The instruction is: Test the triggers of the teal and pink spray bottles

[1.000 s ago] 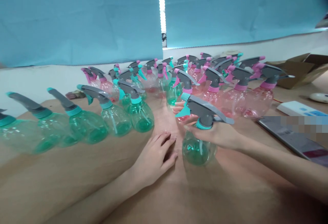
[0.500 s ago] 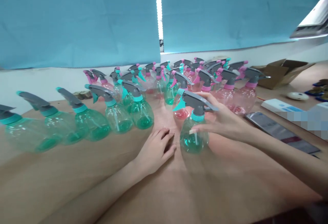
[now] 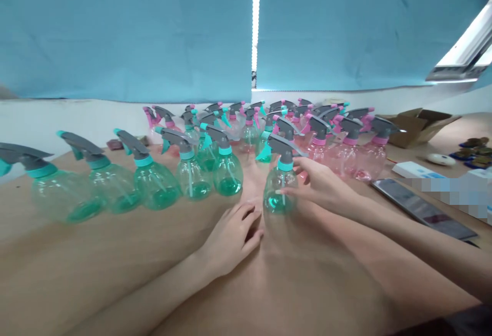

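On a tan tabletop point(image 3: 115, 259): spray bottle touched by right hand, grip unclear

A clear spray bottle point(image 3: 277, 195) with a grey trigger head and teal collar is stood upright on the table, just forward of a curved line of teal-trimmed spray bottles point(image 3: 154, 185). Its side is touched by the fingertips point(image 3: 282, 191) of the right hand point(image 3: 321, 187), which are loosely spread; whether it is actually gripped cannot be told. The left hand point(image 3: 230, 238) is laid palm down near the bottle, its fingers lightly curled, with nothing held. Pink-trimmed spray bottles point(image 3: 346, 154) are massed behind. A dark tablet point(image 3: 423, 208), a white computer mouse point(image 3: 440, 159) and a cardboard box point(image 3: 418, 131) are placed to the right, below a blue blind point(image 3: 115, 34).
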The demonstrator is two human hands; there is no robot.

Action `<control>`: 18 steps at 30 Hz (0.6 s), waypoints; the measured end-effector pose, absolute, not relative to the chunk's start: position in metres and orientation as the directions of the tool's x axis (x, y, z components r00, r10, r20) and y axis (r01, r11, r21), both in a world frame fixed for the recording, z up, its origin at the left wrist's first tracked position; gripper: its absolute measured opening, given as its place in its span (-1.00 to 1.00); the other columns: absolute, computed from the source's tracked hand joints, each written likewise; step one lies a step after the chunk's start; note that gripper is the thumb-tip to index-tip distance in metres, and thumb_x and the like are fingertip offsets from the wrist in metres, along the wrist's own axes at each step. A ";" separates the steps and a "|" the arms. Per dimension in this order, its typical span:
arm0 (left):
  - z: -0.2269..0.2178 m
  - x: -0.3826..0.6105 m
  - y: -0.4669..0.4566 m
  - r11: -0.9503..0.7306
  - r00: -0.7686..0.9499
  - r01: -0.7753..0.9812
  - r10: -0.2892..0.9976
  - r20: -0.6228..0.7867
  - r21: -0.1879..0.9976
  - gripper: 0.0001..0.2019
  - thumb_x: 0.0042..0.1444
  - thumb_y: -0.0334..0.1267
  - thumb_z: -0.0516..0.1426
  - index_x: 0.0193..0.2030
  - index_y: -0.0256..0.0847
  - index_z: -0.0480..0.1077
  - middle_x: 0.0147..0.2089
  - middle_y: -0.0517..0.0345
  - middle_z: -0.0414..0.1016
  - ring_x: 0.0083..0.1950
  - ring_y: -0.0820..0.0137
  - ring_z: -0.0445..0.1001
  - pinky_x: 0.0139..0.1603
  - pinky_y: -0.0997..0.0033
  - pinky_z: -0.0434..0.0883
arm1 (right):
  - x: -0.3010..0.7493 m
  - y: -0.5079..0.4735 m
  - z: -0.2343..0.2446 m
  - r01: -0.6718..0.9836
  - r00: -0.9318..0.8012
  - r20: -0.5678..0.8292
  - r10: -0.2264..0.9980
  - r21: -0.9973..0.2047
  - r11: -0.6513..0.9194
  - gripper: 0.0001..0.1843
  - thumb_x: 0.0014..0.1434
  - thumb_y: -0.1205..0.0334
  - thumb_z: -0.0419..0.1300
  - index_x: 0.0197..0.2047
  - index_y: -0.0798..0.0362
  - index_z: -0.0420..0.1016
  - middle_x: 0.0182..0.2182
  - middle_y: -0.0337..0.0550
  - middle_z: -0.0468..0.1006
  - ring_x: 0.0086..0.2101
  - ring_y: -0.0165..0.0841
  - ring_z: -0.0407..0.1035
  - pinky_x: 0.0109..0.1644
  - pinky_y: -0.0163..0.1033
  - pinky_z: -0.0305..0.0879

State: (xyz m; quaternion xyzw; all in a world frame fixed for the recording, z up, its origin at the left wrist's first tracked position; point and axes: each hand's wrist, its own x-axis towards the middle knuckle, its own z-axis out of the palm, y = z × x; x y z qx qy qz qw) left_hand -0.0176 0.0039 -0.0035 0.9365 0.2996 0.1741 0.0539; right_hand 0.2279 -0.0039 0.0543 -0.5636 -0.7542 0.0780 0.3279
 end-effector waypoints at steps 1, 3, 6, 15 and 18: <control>-0.003 -0.021 0.003 -0.811 0.757 0.544 0.585 0.293 0.215 -0.68 0.27 -0.27 0.07 0.14 -0.26 0.31 0.20 -0.08 0.34 0.21 0.13 0.29 0.18 0.08 0.29 | 0.223 0.003 0.054 0.801 -0.159 0.407 0.899 -0.479 0.359 -0.50 0.02 -0.03 0.29 -0.01 0.00 0.40 -0.11 -0.04 0.52 -0.11 -0.15 0.40 -0.11 -0.07 0.33; -0.002 -0.026 0.003 -0.805 0.753 0.546 0.593 0.286 0.232 -0.70 0.27 -0.27 0.07 0.12 -0.26 0.33 0.18 -0.08 0.35 0.20 0.14 0.30 0.17 0.10 0.30 | 0.214 0.017 0.053 0.816 -0.164 0.419 0.893 -0.451 0.361 -0.50 0.03 -0.02 0.29 0.00 0.03 0.39 -0.11 -0.02 0.53 -0.09 -0.13 0.40 -0.07 -0.05 0.32; -0.001 -0.029 0.002 -0.794 0.743 0.554 0.607 0.281 0.249 -0.71 0.25 -0.28 0.08 0.09 -0.26 0.35 0.15 -0.07 0.38 0.18 0.13 0.32 0.15 0.10 0.32 | 0.200 0.031 0.054 0.859 -0.137 0.449 0.883 -0.390 0.332 -0.51 0.06 -0.08 0.25 -0.05 0.07 0.40 -0.15 0.01 0.54 -0.13 -0.10 0.41 -0.13 -0.05 0.31; -0.002 -0.027 0.001 -0.768 0.729 0.586 0.638 0.246 0.257 -0.69 0.22 -0.28 0.11 0.09 -0.26 0.36 0.16 -0.09 0.39 0.22 0.11 0.29 0.18 0.03 0.31 | 0.187 0.051 0.064 0.885 -0.155 0.365 0.918 -0.362 0.294 -0.61 0.15 -0.14 0.15 -0.21 0.05 0.42 -0.21 0.01 0.55 -0.23 -0.15 0.47 -0.26 -0.16 0.28; -0.001 -0.027 0.000 -0.763 0.726 0.592 0.645 0.238 0.260 -0.69 0.22 -0.28 0.11 0.09 -0.26 0.36 0.16 -0.09 0.38 0.22 0.11 0.30 0.18 0.03 0.31 | 0.186 0.056 0.063 0.886 -0.145 0.366 0.919 -0.366 0.286 -0.61 0.16 -0.09 0.16 -0.15 0.06 0.40 -0.18 0.04 0.56 -0.22 -0.12 0.49 -0.24 -0.14 0.30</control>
